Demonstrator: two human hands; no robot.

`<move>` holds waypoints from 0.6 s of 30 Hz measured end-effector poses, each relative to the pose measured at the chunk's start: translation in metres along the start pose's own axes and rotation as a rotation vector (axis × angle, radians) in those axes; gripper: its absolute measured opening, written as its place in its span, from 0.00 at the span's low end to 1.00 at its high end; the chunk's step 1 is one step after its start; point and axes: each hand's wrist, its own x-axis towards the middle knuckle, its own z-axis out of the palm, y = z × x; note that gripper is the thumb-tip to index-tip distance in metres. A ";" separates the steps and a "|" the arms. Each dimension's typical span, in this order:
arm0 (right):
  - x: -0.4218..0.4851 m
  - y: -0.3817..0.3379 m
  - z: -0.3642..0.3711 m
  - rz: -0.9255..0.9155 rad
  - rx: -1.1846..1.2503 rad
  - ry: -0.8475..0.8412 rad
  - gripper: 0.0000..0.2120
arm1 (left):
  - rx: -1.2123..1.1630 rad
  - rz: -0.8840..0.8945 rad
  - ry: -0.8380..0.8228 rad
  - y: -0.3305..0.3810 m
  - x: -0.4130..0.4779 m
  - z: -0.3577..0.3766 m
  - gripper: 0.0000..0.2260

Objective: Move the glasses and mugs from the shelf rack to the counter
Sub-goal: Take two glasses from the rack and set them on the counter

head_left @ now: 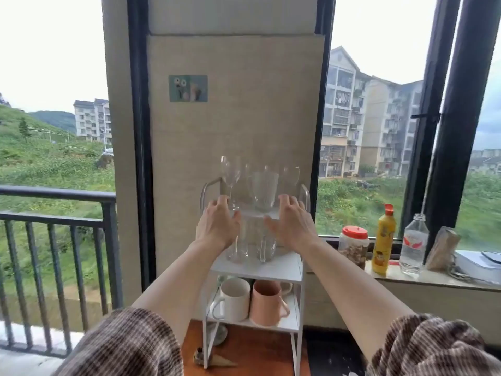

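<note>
A white three-tier shelf rack stands on a wooden surface before a beige wall panel. Its top tier holds clear stemmed wine glasses and a wide ribbed glass. Clear tumblers stand on the middle tier, partly hidden by my hands. On the bottom tier sit a white mug and a pink mug. My left hand and my right hand are both raised in front of the top tier, fingers spread, holding nothing.
The window ledge to the right carries a red-lidded jar, a yellow bottle, a clear water bottle, a paper bag and books. A dark balcony railing runs along the left. A small cone-shaped object lies by the rack's foot.
</note>
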 end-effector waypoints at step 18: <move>0.133 0.011 0.065 0.348 0.449 0.220 0.43 | -0.372 0.002 0.172 -0.029 0.154 0.048 0.39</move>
